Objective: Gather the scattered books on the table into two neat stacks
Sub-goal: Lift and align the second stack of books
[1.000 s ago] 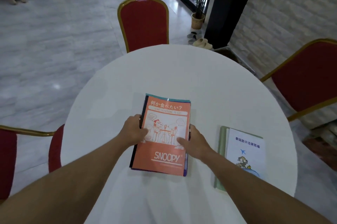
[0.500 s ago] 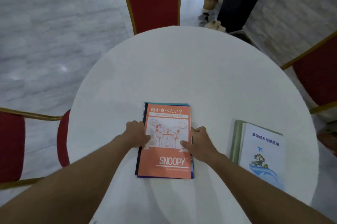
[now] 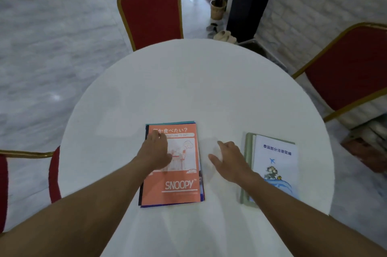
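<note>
Two stacks on the table [image 3: 188, 89]; orange Snoopy stack [image 3: 180, 185] under the loosely resting left hand [image 3: 156, 152]; white-covered stack [image 3: 276, 152] right; right hand [image 3: 230, 160] spread, empty, between them.

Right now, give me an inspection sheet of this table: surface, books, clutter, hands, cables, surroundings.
Surface: round white table, covered with a cloth.
Job's things: orange Snoopy book tops a stack near the middle; white book lies on a green book to its right.
Clutter: nothing seen.
Hands: left hand rests on the Snoopy cover; right hand is open over the cloth between the stacks, holding nothing.
Cables: nothing seen.
Surroundings: red far chair, right chair, left chair; potted plant; shoes on the floor.
</note>
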Action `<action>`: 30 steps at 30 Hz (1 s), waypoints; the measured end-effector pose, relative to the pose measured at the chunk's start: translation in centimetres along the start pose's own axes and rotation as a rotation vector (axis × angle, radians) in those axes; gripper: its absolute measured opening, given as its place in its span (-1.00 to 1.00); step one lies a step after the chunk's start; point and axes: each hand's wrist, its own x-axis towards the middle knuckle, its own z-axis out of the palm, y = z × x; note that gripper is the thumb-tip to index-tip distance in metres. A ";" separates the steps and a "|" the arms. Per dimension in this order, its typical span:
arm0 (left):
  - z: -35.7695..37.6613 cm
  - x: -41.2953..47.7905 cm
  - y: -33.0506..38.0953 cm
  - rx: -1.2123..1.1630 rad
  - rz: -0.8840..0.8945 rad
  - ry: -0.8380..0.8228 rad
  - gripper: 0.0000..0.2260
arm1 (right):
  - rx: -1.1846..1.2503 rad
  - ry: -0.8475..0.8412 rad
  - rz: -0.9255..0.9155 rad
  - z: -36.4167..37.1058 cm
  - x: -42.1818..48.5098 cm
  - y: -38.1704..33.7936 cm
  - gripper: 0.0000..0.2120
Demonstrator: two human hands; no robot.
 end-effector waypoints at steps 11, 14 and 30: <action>1.2 0.5 14.9 0.037 0.256 -0.127 -0.58 | 0.034 0.342 0.307 -5.7 -4.9 10.6 -0.45; 3.0 0.5 18.0 0.026 0.264 -0.196 -0.56 | 0.114 0.332 0.413 -6.2 -5.9 13.4 -0.39; 8.0 0.9 24.6 -0.877 -0.229 -0.395 -0.34 | 0.803 0.092 0.641 -6.5 -5.4 20.1 -0.39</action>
